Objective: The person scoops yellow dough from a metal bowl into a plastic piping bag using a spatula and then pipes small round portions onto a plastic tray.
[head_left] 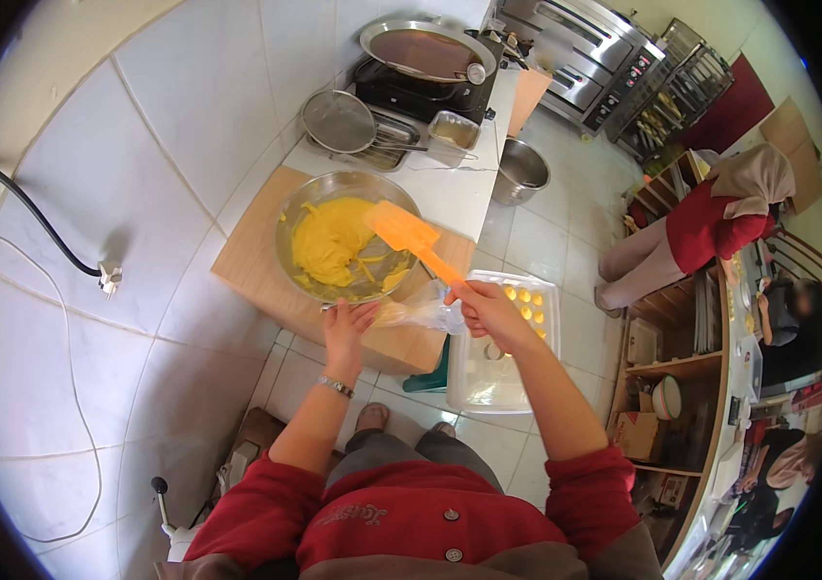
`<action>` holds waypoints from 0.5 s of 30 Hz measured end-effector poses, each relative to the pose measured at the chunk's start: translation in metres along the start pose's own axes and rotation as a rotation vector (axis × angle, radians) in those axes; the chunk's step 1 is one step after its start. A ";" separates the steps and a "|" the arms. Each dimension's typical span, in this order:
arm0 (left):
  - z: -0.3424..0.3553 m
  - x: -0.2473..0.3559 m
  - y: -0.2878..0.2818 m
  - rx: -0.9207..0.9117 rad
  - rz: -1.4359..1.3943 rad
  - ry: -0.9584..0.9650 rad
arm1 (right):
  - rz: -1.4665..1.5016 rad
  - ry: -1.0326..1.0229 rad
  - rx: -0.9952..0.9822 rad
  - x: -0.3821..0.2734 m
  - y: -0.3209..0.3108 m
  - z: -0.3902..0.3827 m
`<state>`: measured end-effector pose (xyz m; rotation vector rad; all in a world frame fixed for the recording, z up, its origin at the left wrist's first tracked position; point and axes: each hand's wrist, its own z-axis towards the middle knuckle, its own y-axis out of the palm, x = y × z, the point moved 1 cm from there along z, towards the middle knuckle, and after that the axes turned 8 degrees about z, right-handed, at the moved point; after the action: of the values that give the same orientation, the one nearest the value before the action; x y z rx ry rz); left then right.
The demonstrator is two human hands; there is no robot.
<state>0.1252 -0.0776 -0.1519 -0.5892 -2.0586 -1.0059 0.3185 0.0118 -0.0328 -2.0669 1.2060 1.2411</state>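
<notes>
On the wooden worktop (249, 253), head view: a steel bowl (334, 184) holds a yellow mixture (327, 244). The right hand (490, 315) grips the orange spatula (403, 228) by its handle, blade above the bowl's right side — apparently for reach into the mixture. The left hand (345, 327) is at the near rim, presumably steadying it; finger closure cannot be told. Tiled wall (174, 217) limits leftward movement; rightward, a plastic bag (438, 315) crowds the worktop edge — beyond, a white tray (488, 390) sits lower.
</notes>
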 end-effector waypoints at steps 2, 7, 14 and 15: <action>0.005 -0.003 0.005 0.016 -0.011 0.025 | 0.202 0.087 -0.026 0.017 0.003 0.016; 0.006 -0.003 0.006 0.051 -0.037 0.055 | 0.212 0.233 0.075 0.045 0.000 -0.003; 0.009 -0.008 0.005 0.032 -0.107 0.046 | 0.223 0.320 0.130 0.037 -0.039 -0.058; 0.009 -0.011 0.008 0.031 -0.125 0.046 | 0.221 0.319 0.138 0.034 -0.047 -0.069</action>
<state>0.1333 -0.0664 -0.1611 -0.4219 -2.0869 -1.0474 0.3984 -0.0287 -0.0306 -2.1271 1.6525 0.9071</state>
